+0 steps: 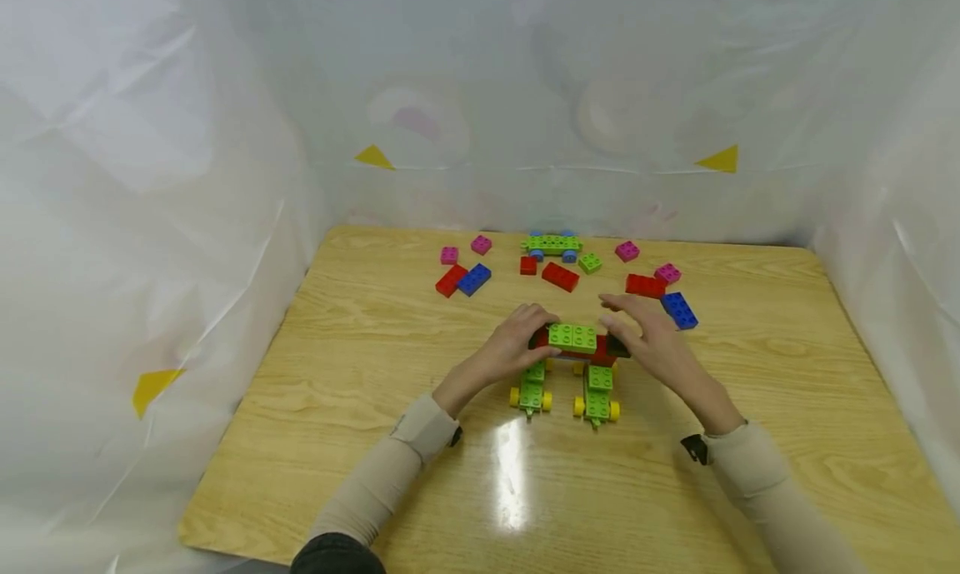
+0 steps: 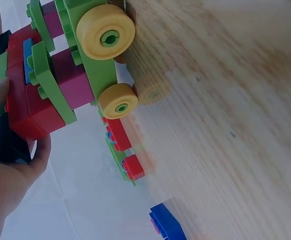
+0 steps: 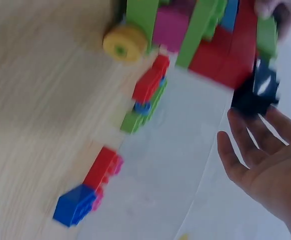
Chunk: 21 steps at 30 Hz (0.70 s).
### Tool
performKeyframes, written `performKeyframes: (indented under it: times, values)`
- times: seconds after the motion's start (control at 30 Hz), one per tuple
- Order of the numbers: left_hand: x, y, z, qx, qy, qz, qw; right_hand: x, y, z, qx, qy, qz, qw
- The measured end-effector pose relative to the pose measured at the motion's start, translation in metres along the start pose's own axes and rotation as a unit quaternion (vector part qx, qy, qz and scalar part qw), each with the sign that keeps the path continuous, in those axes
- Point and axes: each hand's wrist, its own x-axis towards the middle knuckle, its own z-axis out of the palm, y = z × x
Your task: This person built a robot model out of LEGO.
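Note:
A toy-brick structure (image 1: 572, 338) stands on the table, its red upper part topped with light green bricks and bridging two green wheeled bases, the left base (image 1: 532, 395) and the right base (image 1: 597, 405). Both have yellow wheels (image 2: 106, 32). My left hand (image 1: 517, 341) grips the structure's left end, thumb and fingers around a black brick (image 2: 8, 140) and the red bricks (image 2: 28, 102). At the opposite end, my right hand (image 1: 654, 345) has its fingers loosely bent and spread, fingertips right at another black brick (image 3: 255, 92). Purple bricks (image 2: 73, 77) sit between the green layers.
Behind the structure lie a green wheeled base (image 1: 552, 243) with blue wheels, a red brick (image 1: 560, 277) and a small green brick (image 1: 590, 262). Blue bricks (image 1: 475, 279), red bricks (image 1: 646, 286) and pink bricks (image 1: 627, 251) lie to both sides. White sheeting (image 1: 480, 99) surrounds the wooden table (image 1: 337, 407).

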Motion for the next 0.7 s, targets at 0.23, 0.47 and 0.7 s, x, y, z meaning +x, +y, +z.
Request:
performKeyframes:
  times: [0.23,0.47,0.7]
  values:
    - [0.001,0.0,-0.001,-0.006,-0.003,-0.008,0.9999,0.004,0.07,-0.025,-0.056,0.083,0.122,0.9876]
    - [-0.001,0.0,0.001,-0.005,-0.005,-0.008,0.9999,0.0,0.105,-0.017,-0.148,-0.011,0.255,0.9556]
    - [0.0,-0.001,0.002,-0.009,-0.002,-0.014,0.9999,0.005,0.111,-0.01,-0.149,0.024,0.28,0.9481]
